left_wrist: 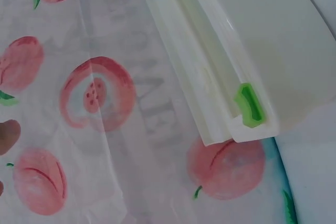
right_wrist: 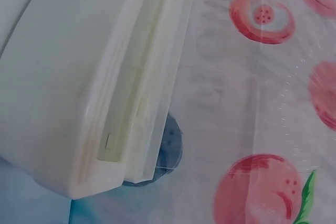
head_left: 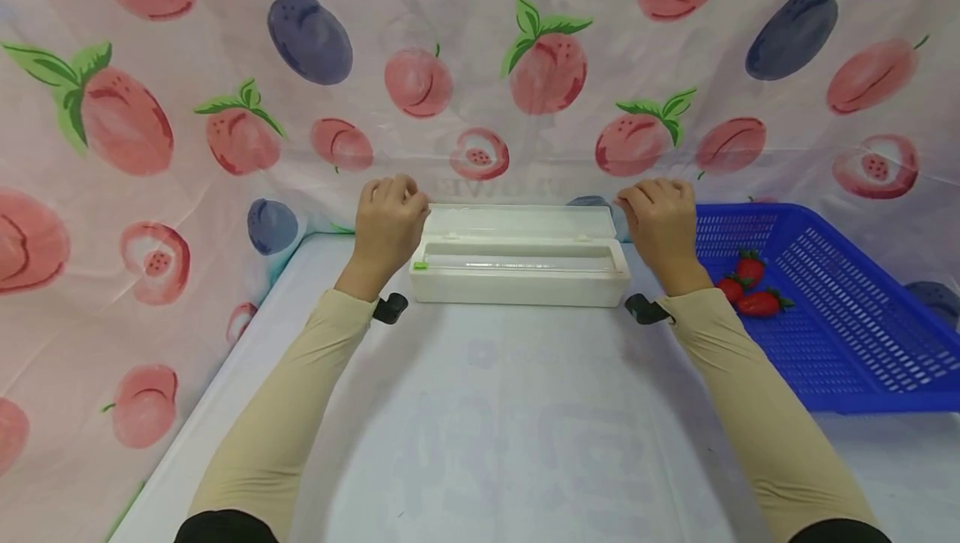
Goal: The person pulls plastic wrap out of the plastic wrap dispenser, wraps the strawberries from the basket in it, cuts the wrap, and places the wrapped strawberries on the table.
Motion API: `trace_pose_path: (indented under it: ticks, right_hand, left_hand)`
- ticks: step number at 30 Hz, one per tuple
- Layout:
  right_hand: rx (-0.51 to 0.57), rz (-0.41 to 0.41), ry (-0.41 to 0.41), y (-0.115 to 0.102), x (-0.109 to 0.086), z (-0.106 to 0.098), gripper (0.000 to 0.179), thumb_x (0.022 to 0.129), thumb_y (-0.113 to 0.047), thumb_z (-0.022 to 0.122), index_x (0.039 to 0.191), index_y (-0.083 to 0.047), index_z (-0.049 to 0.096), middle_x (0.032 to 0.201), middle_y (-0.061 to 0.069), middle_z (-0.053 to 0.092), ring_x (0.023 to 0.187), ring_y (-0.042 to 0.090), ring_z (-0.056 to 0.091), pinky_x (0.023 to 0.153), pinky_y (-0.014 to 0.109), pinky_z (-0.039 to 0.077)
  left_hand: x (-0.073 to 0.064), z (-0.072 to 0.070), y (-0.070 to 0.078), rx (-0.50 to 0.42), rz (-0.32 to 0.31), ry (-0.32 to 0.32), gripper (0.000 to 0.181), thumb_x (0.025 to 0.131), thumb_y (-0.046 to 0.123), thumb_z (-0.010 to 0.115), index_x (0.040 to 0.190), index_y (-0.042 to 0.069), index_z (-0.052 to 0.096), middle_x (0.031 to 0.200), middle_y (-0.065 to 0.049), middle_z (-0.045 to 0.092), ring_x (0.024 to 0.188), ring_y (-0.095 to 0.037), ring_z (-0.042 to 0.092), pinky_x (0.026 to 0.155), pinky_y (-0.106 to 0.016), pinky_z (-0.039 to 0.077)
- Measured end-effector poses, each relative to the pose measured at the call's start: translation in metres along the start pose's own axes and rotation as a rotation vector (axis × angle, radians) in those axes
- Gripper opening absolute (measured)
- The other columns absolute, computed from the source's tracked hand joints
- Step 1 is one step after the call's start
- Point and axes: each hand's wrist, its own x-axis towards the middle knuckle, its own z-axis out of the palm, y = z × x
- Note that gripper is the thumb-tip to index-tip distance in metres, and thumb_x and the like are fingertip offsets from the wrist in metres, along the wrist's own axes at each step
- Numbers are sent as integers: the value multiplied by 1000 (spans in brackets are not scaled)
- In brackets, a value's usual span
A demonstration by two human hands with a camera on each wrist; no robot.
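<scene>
A white cling film dispenser stands at the back of the table with its clear lid raised. A green cutter slide sits at its left end, and a film roll shows inside. Beyond the left end, my left hand is raised with thumb and fingers pinched together. My right hand pinches likewise past the right end. Between them spreads a sheet of transparent cling film, visible mainly by glints and a faint edge. Fingertips of the left hand show at the left wrist view's edge.
To the right stands a blue plastic basket with several strawberries in it. A fruit-printed cloth hangs behind and on the left. White cloth covers the table in front of the dispenser.
</scene>
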Motion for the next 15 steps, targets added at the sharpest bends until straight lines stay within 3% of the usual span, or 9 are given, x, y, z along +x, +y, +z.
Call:
trace_pose_path:
  ticks: [15]
  right_hand:
    - [30, 43, 93, 0, 9, -11, 23, 91, -17, 59, 82, 2, 67, 78, 19, 67, 77, 36, 60, 80, 51, 42]
  left_hand:
    - [8, -10, 1, 16, -20, 161, 12, 81, 14, 70, 73, 6, 65, 84, -10, 61, 78, -27, 57, 79, -42, 45]
